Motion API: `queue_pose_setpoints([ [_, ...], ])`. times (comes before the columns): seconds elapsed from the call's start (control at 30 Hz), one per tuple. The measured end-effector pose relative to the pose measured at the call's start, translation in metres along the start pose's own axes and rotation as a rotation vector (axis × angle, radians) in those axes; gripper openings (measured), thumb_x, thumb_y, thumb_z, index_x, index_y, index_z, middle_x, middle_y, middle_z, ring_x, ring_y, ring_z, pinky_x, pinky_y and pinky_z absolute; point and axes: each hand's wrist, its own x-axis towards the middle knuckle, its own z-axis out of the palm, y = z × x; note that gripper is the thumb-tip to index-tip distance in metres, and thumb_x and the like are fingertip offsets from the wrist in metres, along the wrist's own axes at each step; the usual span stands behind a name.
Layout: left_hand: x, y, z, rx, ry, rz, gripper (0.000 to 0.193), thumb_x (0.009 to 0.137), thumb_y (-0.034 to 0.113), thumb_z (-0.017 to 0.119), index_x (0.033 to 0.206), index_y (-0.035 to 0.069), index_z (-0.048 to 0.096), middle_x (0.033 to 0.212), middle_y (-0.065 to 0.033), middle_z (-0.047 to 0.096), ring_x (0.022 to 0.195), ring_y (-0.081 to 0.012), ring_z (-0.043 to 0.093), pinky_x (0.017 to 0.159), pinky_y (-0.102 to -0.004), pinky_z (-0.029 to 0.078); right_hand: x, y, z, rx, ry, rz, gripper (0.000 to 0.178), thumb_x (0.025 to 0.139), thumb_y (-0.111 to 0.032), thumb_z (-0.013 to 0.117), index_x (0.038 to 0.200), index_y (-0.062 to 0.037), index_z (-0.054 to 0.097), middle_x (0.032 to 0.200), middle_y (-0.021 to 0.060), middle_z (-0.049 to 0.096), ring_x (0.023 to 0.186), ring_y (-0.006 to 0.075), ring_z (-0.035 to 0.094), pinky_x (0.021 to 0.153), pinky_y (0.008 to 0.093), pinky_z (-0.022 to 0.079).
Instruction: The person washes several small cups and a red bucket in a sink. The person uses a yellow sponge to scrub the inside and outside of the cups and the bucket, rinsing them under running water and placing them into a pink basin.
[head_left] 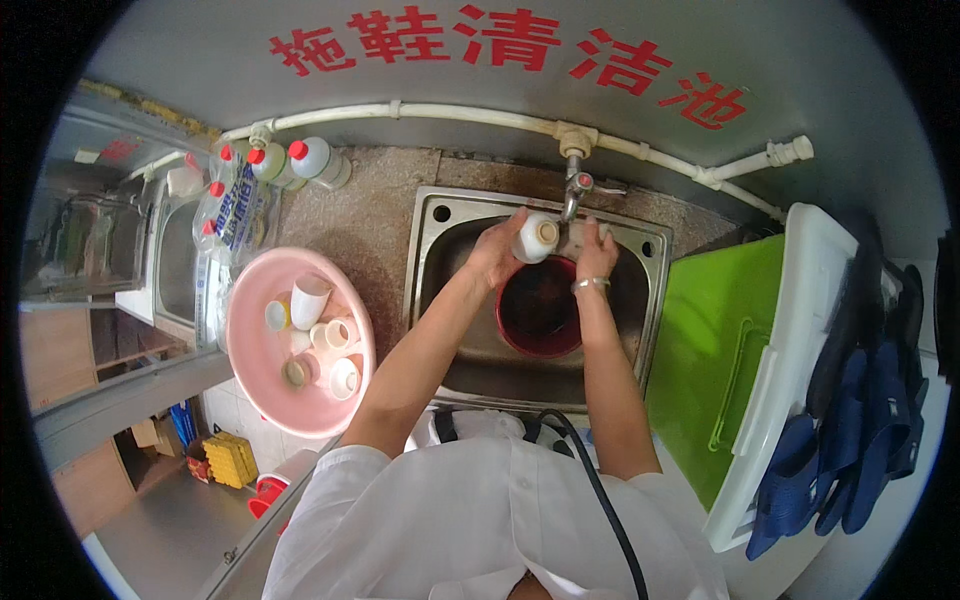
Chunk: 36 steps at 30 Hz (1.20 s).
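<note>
My left hand (497,248) is closed round a white bottle (537,238), its round mouth turned up toward me. Just right of it, beside the tap (577,190), my right hand (597,252) has its fingers bent round something pale that is blurred and partly hidden. Below both hands a dark red basin (540,350) sits in the steel sink (470,385), with dark contents. The bottle is above the basin's far rim.
A pink tub (245,320) with several white containers (310,300) stands at left. Capped bottles (322,163) stand behind it. On the right are a green panel (700,370), a white bin (790,330) and dark blue slippers (840,430). A pipe (480,115) crosses the wall.
</note>
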Motion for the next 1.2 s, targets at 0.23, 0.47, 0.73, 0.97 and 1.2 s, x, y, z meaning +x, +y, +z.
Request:
queue_pose_setpoints([
  [0.23,-0.011,-0.044,-0.001,0.512,0.110,0.510,0.015,0.087,0.005,0.051,0.099,-0.003,0.056,0.087,-0.0044,0.060,0.080,-0.0096,0.052,0.075,-0.0246,0.044,-0.062,-0.027,0.019,-0.302,-0.280,-0.837,0.026,0.087,-0.019,0.052,0.105,-0.0026,0.061,0.116,0.0161,0.055,0.109,0.0314,0.050,0.094,0.0368,0.037],
  [0.47,-0.047,-0.042,-0.006,0.447,-0.205,0.319,0.019,0.089,0.015,0.054,0.102,0.002,0.058,0.094,-0.0020,0.062,0.086,-0.0087,0.055,0.079,-0.0244,0.044,0.034,-0.009,0.021,0.123,-0.812,0.529,0.022,0.081,-0.020,0.059,0.088,0.0002,0.062,0.080,0.0146,0.065,0.067,0.0244,0.062,0.057,0.0361,0.051],
  [0.73,-0.176,0.042,-0.061,-0.247,-0.133,0.244,0.024,0.085,0.012,0.056,0.107,0.003,0.052,0.108,-0.0091,0.056,0.102,-0.0212,0.054,0.092,-0.0378,0.042,-0.010,0.125,-0.022,-1.164,-0.776,-0.251,0.043,0.081,-0.018,0.055,0.123,-0.0157,0.049,0.114,0.0160,0.054,0.099,0.0334,0.057,0.081,0.0485,0.047],
  [0.97,-0.335,0.084,-0.166,1.102,0.827,0.549,0.018,0.087,0.010,0.053,0.098,-0.004,0.057,0.081,-0.0054,0.058,0.074,-0.0129,0.052,0.069,-0.0270,0.041,-0.034,0.157,-0.028,-1.589,-0.862,-0.221,0.050,0.086,-0.028,0.048,0.133,-0.0210,0.033,0.127,0.0191,0.045,0.102,0.0371,0.055,0.084,0.0460,0.045],
  [1.2,-0.325,0.028,-0.206,1.579,0.980,0.467,0.017,0.084,0.010,0.054,0.096,-0.001,0.057,0.087,-0.0217,0.060,0.080,-0.0378,0.059,0.067,-0.0402,0.045,-0.019,0.182,-0.021,-1.588,-0.721,-0.578,0.025,0.089,-0.019,0.038,0.107,-0.0147,0.055,0.108,0.0153,0.055,0.087,0.0315,0.061,0.070,0.0429,0.050],
])
